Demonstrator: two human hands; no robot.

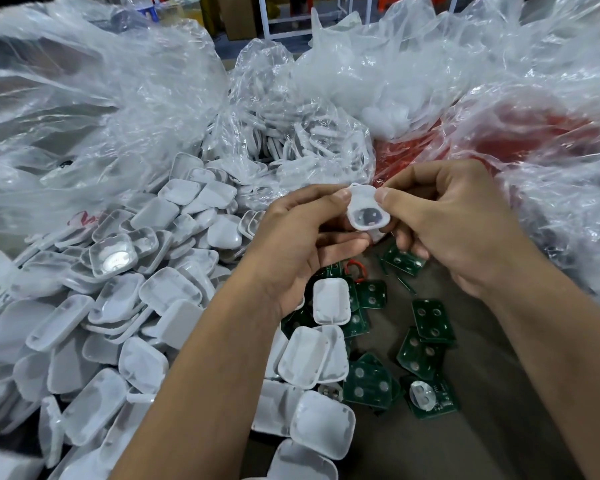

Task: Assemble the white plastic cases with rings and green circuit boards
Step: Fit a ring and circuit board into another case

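Both hands hold one small white plastic case (368, 211) up in front of me, its open side facing me with a dark round part inside. My left hand (305, 233) pinches its left edge and my right hand (444, 216) pinches its right edge, thumbs on top. A large heap of white cases (125, 306) covers the table to the left and below my arms. Several green circuit boards (426, 341) lie scattered on the brown table under and right of my hands. One board carries a clear round piece (421, 393).
Crumpled clear plastic bags (94, 109) surround the work area. One bag (291, 143) behind my hands holds white ring-like parts. A bag with red contents (520, 133) lies at the right. Bare brown table surface (482, 438) shows at the lower right.
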